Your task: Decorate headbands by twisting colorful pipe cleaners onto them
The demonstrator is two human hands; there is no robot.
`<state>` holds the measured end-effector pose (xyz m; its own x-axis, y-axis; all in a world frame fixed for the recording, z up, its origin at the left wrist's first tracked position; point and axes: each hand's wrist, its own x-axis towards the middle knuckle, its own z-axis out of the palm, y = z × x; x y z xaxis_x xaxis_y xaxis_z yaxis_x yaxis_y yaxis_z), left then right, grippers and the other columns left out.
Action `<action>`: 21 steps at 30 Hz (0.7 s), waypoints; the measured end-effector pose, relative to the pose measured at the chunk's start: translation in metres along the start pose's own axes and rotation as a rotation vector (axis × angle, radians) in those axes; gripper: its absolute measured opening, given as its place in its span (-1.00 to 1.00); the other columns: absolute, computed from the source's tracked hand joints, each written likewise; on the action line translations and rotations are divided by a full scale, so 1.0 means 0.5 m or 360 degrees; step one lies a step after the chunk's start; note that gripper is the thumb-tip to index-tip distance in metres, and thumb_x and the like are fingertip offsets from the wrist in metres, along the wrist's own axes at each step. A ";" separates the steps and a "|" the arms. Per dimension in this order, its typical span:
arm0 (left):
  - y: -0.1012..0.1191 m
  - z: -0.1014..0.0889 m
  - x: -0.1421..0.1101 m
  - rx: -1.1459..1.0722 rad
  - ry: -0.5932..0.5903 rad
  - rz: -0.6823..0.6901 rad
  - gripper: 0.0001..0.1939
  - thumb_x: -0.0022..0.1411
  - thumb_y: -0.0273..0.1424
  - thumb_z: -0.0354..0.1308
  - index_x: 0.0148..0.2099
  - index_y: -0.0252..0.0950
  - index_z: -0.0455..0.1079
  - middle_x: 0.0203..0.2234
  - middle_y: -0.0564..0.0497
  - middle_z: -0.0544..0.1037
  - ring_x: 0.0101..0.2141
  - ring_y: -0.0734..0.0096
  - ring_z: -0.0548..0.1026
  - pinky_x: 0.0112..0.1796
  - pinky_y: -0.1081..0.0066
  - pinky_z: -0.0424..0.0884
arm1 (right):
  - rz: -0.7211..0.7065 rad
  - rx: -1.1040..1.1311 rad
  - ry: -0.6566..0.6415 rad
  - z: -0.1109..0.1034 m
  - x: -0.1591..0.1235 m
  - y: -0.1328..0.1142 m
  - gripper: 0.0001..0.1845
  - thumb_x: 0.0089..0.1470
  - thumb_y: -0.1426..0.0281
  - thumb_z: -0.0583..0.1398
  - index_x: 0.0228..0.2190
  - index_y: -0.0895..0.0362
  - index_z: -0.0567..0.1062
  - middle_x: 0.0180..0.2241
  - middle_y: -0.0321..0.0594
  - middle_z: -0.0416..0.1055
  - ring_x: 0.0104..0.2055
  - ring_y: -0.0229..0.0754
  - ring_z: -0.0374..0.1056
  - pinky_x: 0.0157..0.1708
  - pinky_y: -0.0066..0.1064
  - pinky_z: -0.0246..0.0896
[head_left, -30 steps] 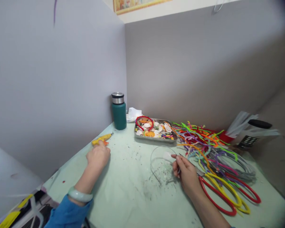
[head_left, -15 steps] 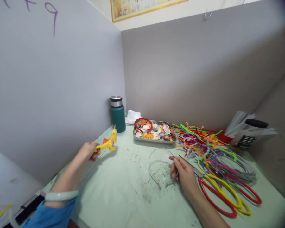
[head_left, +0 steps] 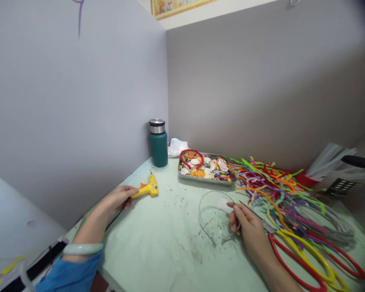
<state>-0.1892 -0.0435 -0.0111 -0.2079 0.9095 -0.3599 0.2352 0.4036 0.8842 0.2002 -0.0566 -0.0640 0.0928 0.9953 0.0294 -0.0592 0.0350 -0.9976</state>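
Saw grey partitions (head_left: 255,93) meeting in a corner behind a pale green table (head_left: 149,247). Found a tangle of coloured pipe cleaners (head_left: 263,178) spread over the right side, with scissors (head_left: 268,227) lying among its near strands, grips red and yellow. Noted a metal tray (head_left: 207,181) near the back, full of shell-like pieces (head_left: 222,164) and bright scraps (head_left: 198,173), and a green bottle (head_left: 159,150) standing upright to its left. Had the left hand (head_left: 120,198) wrapped around the handle of a yellow glue gun (head_left: 150,188) at the left part of the table, nozzle towards the bottle; could not tell contact with the surface from hovering just over it. Had the right hand (head_left: 247,227) pinched narrow on a thin grey hoop (head_left: 200,211), arching out to the left over the middle of the table, near the scissors. Saw tiny dark specks (head_left: 197,245) scattered beneath and around the hoop
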 end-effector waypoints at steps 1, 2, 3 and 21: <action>0.003 0.000 -0.003 -0.0011 -0.0012 -0.0006 -0.55 -0.10 -0.14 0.22 -0.24 -0.36 0.32 -0.72 0.14 0.35 -0.74 0.57 0.18 -0.69 0.53 0.02 | -0.0001 0.0001 0.0001 0.000 0.000 0.000 -0.63 0.05 0.11 0.12 -0.26 0.15 0.40 -0.63 -0.38 0.24 -0.67 -0.37 0.12 -0.67 -0.54 -0.08; 0.007 0.000 -0.006 -0.0027 -0.0028 -0.0010 -0.56 -0.10 -0.16 0.22 -0.23 -0.37 0.32 -0.72 0.13 0.35 -0.73 0.56 0.19 -0.68 0.53 0.02 | -0.0002 0.0005 0.0004 0.000 -0.001 -0.001 -0.63 0.05 0.11 0.12 -0.26 0.15 0.41 -0.64 -0.38 0.24 -0.67 -0.37 0.12 -0.68 -0.54 -0.08; 0.011 0.001 -0.010 -0.0045 -0.0044 -0.0013 -0.56 -0.10 -0.17 0.22 -0.22 -0.37 0.31 -0.72 0.13 0.35 -0.73 0.56 0.19 -0.68 0.53 0.02 | -0.0003 0.0012 0.0007 0.001 -0.001 -0.002 -0.63 0.04 0.11 0.13 -0.26 0.15 0.41 -0.64 -0.38 0.24 -0.67 -0.37 0.12 -0.68 -0.53 -0.08; 0.053 0.092 -0.051 0.1411 0.0797 0.0744 -0.65 0.13 -0.23 -0.01 -0.15 -0.36 0.40 -0.15 -0.28 0.45 -0.09 -0.13 0.34 -0.18 0.12 0.25 | -0.0065 0.0074 0.0079 0.010 -0.004 -0.009 -0.60 -0.01 0.07 0.14 -0.31 0.16 0.41 -0.65 -0.38 0.28 -0.70 -0.36 0.14 -0.70 -0.53 -0.06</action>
<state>-0.1338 -0.0516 0.0078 -0.2335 0.9283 0.2893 0.9419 0.1421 0.3042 0.1953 -0.0584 -0.0591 0.1451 0.9872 0.0656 -0.1004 0.0807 -0.9917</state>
